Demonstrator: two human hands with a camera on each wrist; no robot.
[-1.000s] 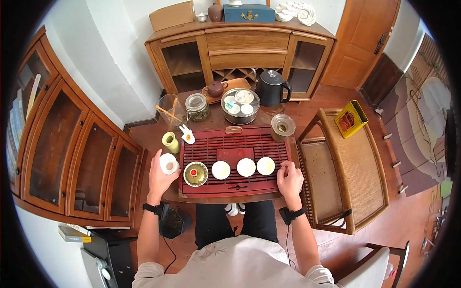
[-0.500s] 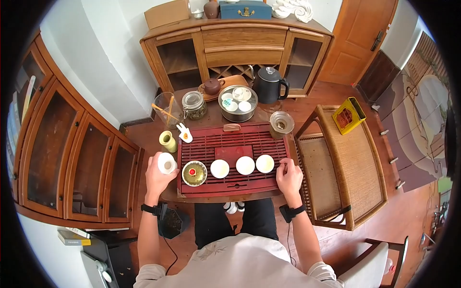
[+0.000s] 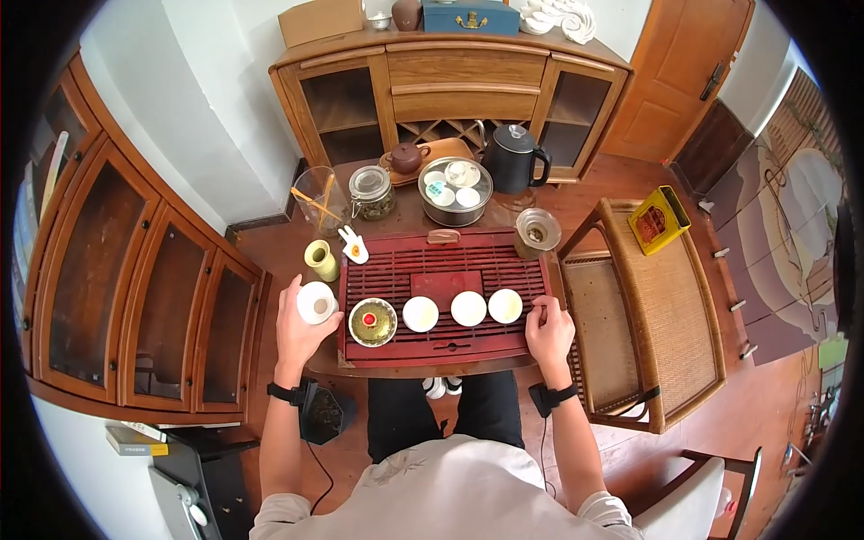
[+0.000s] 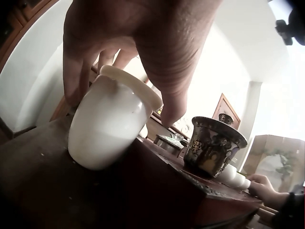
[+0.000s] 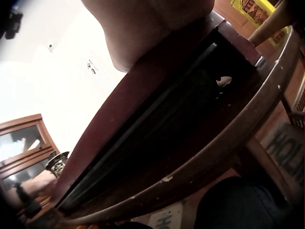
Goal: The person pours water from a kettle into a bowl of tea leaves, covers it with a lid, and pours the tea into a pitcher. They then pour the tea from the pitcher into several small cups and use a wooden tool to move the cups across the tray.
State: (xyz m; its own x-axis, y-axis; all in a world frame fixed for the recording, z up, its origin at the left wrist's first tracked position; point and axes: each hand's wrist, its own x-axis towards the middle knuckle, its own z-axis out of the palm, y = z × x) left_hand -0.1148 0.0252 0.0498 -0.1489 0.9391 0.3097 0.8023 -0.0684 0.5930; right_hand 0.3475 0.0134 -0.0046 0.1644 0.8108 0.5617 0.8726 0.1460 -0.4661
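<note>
At the left end of the red slatted tea tray (image 3: 432, 354), my left hand (image 3: 295, 340) grips a white porcelain cup (image 3: 317, 302). In the left wrist view the cup (image 4: 107, 126) leans, close over the dark table, thumb on one side and fingers on the other. My right hand (image 3: 550, 335) rests at the tray's right edge, fingers loosely curled and holding nothing; the right wrist view hides its fingertips. A patterned lidded gaiwan (image 3: 373, 333) with a red knob stands on the tray's left. Right of it sit three small white cups (image 3: 420, 314) with pale liquid.
Behind the tray stand a glass (image 3: 315, 202) with wooden tools, a clip-top jar (image 3: 371, 193), a brown teapot (image 3: 407, 159), a round metal tin (image 3: 455, 211) with cups, and a black kettle (image 3: 515, 162). A strainer (image 3: 536, 236) sits back right; a green vase (image 3: 320, 261) stands left.
The head view shifts slightly. My left hand stays on the white cup and my right hand stays at the tray's right edge.
</note>
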